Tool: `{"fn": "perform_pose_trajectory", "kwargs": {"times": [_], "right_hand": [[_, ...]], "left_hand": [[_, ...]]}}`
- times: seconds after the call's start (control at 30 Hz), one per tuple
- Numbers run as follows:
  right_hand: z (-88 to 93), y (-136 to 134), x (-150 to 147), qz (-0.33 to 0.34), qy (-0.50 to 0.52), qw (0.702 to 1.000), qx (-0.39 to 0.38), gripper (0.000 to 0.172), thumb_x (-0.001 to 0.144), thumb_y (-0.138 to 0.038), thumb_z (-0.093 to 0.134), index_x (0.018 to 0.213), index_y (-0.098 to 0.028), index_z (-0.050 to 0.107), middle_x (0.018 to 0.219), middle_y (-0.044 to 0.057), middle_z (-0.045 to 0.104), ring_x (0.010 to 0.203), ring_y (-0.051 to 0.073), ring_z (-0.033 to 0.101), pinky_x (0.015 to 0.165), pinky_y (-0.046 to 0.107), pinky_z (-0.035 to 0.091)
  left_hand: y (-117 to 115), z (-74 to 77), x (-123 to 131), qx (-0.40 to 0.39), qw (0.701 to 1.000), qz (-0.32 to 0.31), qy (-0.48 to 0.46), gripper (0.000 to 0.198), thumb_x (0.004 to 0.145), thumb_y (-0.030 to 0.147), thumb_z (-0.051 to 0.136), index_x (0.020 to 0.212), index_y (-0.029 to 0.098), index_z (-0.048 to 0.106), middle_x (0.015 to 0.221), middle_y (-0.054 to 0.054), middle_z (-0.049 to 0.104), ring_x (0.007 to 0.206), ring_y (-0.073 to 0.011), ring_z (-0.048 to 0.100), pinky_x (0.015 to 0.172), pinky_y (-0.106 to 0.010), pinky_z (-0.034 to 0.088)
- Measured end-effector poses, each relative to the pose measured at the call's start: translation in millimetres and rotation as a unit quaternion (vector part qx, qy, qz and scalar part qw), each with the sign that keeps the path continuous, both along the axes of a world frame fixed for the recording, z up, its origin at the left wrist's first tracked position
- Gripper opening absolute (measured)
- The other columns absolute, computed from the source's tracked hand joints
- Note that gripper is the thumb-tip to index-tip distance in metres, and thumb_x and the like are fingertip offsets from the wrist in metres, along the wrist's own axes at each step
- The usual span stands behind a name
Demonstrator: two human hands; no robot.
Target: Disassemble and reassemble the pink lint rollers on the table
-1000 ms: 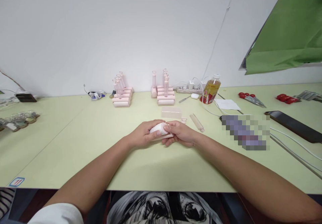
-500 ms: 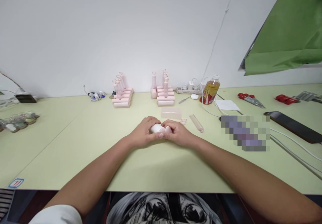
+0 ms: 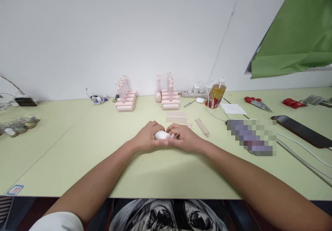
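Observation:
Over the middle of the table, my left hand (image 3: 147, 137) is wrapped round a white cylinder (image 3: 162, 134) with a rounded body. My right hand (image 3: 185, 138) pinches a small pale pink round piece (image 3: 173, 136) at the cylinder's right end; whether the two parts touch is hard to make out. Both thumbs meet in front of them. Just beyond my hands lies a translucent pink rectangular case (image 3: 176, 117). A small pink ring-shaped piece (image 3: 189, 124) sits beside it, and a clear pinkish tube (image 3: 202, 127) lies to the right.
Pink cylinders with upright looped tubes stand in two groups, left (image 3: 125, 103) and centre (image 3: 170, 103), near the wall. A drink bottle (image 3: 216, 94), power strip (image 3: 194, 94), small screwdriver (image 3: 190, 103), black phone (image 3: 302, 130), red-handled tools (image 3: 256, 103) and cables lie at the right.
My fingers have shifted slightly around the white cylinder, and more of its side shows. The small pink round piece has turned and sits a little lower by my right fingers.

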State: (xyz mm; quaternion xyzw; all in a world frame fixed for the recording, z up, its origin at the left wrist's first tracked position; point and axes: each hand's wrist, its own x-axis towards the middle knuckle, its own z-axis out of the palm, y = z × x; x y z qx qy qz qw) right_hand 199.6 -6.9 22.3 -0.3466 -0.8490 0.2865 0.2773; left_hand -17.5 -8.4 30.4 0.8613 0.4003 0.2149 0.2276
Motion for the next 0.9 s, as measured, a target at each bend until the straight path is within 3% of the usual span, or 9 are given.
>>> {"fn": "perform_pose_trajectory", "kwargs": {"times": [0.33, 0.57, 0.9], "right_hand": [[-4.0, 1, -1, -0.004, 0.004, 1.0, 0.006, 0.033, 0.081, -0.047, 0.066, 0.069, -0.016, 0.061, 0.088, 0.004, 0.059, 0.071, 0.013, 0.053, 0.062, 0.025, 0.037], [-7.0, 0, -4, -0.028, 0.009, 0.999, 0.031, 0.024, 0.083, -0.038, 0.065, 0.073, -0.016, 0.06, 0.085, 0.003, 0.056, 0.07, 0.013, 0.052, 0.062, 0.025, 0.037], [-12.6, 4, -4, -0.054, 0.023, 0.998, 0.024, 0.014, 0.084, -0.03, 0.064, 0.081, -0.017, 0.061, 0.087, 0.002, 0.054, 0.069, 0.012, 0.051, 0.063, 0.026, 0.04]], "left_hand": [[3, 0.5, -2, -0.002, 1.0, 0.002, 0.008, 0.049, 0.073, 0.066, 0.061, 0.093, 0.021, 0.066, 0.094, -0.007, 0.055, 0.092, -0.0255, 0.051, 0.075, -0.033, 0.04], [7, -1.5, -3, 0.027, 0.999, 0.023, 0.023, 0.055, 0.072, 0.072, 0.058, 0.092, 0.021, 0.066, 0.092, -0.007, 0.055, 0.087, -0.0246, 0.052, 0.075, -0.034, 0.041], [6, 0.2, 3, 0.052, 0.99, 0.104, 0.081, 0.062, 0.068, 0.078, 0.057, 0.094, 0.022, 0.066, 0.09, -0.004, 0.057, 0.081, -0.0218, 0.057, 0.064, -0.03, 0.04]]}}
